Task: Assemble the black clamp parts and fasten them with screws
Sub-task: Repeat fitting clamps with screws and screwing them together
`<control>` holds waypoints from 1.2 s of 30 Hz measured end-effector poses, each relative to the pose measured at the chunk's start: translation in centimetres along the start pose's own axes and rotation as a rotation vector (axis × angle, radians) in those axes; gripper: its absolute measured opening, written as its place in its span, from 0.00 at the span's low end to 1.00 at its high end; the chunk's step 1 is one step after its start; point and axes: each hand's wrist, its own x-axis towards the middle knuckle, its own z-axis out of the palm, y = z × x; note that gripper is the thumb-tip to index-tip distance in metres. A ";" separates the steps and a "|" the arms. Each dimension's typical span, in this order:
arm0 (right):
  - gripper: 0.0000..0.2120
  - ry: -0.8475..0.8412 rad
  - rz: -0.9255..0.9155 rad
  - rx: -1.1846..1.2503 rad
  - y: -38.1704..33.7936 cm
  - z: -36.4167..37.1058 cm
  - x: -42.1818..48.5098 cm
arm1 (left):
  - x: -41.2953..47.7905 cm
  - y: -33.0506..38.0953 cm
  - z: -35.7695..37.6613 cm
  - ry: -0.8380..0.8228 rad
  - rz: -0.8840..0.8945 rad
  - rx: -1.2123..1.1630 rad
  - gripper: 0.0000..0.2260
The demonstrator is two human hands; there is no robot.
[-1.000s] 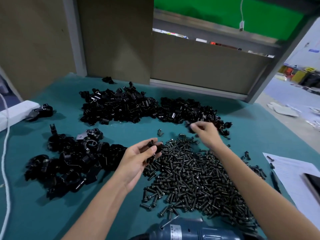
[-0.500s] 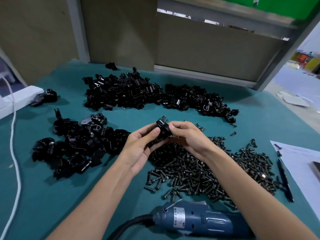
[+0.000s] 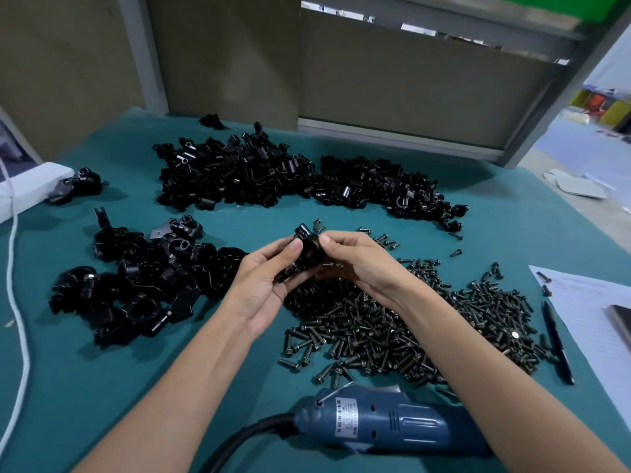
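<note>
Both hands meet above the table's middle around one black clamp [image 3: 307, 252]. My left hand [image 3: 264, 285] grips it from the left, thumb on its side. My right hand [image 3: 358, 262] pinches its right side with thumb and fingertips. The clamp's lower part is hidden between my palms. Under my right wrist spreads a heap of dark screws [image 3: 409, 322]. Loose black clamp parts lie in a long pile at the back [image 3: 273, 179]. A second pile of bigger clamp pieces [image 3: 136, 278] lies to the left.
A blue electric screwdriver [image 3: 386, 425] with a black cable lies at the near edge. At the right lie a sheet of paper [image 3: 587, 322], a pen [image 3: 556, 339] and a dark phone [image 3: 623, 319]. A white block [image 3: 27, 189] and cord [image 3: 17, 302] run along the left.
One second ago my hands were apart, the right one reaching into the back pile. They have come together on the clamp over the screws, and the view has tilted down.
</note>
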 end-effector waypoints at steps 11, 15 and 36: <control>0.07 0.405 -0.119 -0.127 -1.6 -3.7 -0.5 | 0.0 0.2 0.0 0.038 -0.033 -0.168 0.15; 0.12 0.603 -0.116 -0.318 -2.5 -8.4 -1.5 | 0.0 0.3 -0.1 0.009 -0.056 -0.226 0.17; 0.03 0.264 0.153 -1.212 -0.1 -6.6 0.1 | 0.4 -0.2 -0.3 -0.022 -0.073 -0.167 0.08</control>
